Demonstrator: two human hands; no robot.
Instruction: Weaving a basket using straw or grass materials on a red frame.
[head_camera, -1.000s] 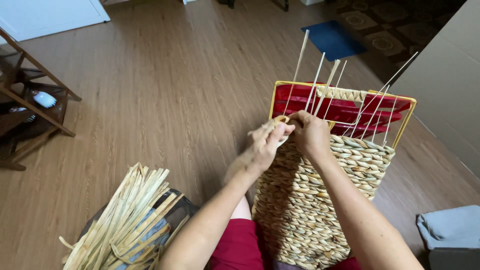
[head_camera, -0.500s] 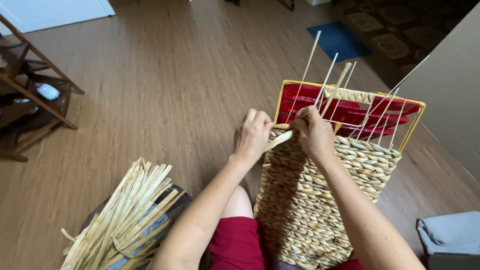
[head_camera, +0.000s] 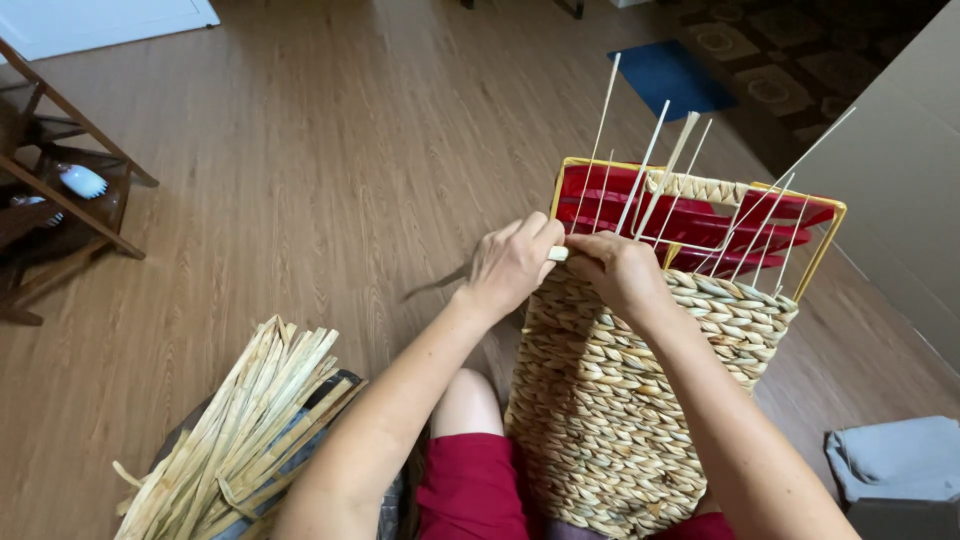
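At frame centre I see the left hand (head_camera: 512, 266) and right hand (head_camera: 622, 272), fingers pinched shut on a pale fibre strand (head_camera: 557, 254), meeting at the woven basket (head_camera: 640, 400) rim to draw the weave tight against its upright stakes (head_camera: 640, 170).

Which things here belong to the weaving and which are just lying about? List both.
In use:
left hand
right hand
pale strand pinched between them
half-woven basket
yellow wire frame
upright spokes
bundle of dried strips

Lying about:
blue mat
wooden rack
grey cloth
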